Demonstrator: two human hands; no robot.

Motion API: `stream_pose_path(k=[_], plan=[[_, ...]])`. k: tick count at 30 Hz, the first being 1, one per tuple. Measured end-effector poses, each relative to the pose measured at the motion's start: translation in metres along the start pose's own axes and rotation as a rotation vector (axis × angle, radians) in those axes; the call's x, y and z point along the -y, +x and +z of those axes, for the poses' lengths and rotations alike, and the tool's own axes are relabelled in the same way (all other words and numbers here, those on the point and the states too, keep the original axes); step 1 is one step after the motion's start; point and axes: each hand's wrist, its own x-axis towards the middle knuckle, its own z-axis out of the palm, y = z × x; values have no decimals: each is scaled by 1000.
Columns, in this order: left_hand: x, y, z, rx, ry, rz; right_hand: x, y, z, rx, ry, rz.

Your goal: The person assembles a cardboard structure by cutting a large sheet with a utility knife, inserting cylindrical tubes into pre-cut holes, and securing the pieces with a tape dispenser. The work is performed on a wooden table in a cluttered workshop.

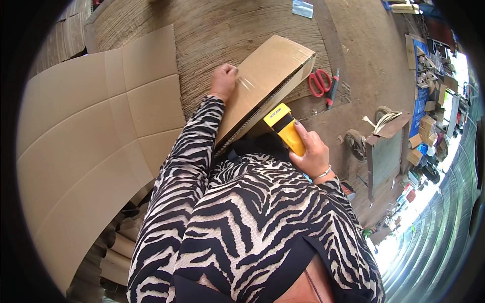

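A long, narrow cardboard box [262,65] lies slantwise on a worn wooden tabletop, with its near end at my body. Against its left edge rests my left hand [223,81], fingers curled in; whatever they may hold is hidden. Shiny strips, like clear tape, show on the box beside that hand. My right hand [312,151] is wrapped round a yellow handheld tool [290,134] with a dark middle section. Its wide head is just right of the box's open-looking corrugated edge, apparently apart from it.
Red-handled scissors [318,83] and a red-and-black cutter [333,90] lie right of the box. A big flattened cardboard sheet [91,121] spreads on the left. A metal cart [386,156] stands on the floor to the right, with cluttered goods beyond.
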Motion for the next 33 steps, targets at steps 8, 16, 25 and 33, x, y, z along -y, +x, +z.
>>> stream_pose_path(k=[8,16,25,33], plan=[[-3,-11,12,-123,237,71,-22,10,45,-12,36,-22],[-20,-31,-15,404,154,264,-43,12,62,-8,24,-60],[-14,-26,-4,576,376,207,-54,17,74,19,53,-97],[-65,-120,-17,338,684,453,-48,12,58,43,66,-30]])
